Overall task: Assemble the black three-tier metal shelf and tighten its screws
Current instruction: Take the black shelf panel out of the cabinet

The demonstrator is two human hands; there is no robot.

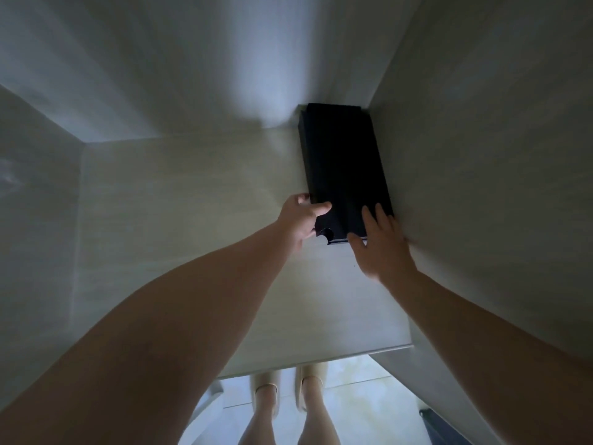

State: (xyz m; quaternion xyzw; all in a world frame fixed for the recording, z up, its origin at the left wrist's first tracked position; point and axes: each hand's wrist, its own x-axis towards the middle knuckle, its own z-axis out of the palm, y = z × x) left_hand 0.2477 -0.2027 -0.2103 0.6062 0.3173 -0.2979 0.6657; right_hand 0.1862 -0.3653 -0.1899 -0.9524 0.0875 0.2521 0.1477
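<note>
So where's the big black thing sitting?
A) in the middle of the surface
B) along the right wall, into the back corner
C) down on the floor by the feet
B: the black piece lies close along the right wall, its far end in the back corner.

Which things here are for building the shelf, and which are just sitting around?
For the job:
black shelf part, lying flat in the far corner
left hand, gripping its near left edge
right hand, flat on its near right corner

Just there:
pale cupboard board underneath it
cream slippers on the person's feet
</note>
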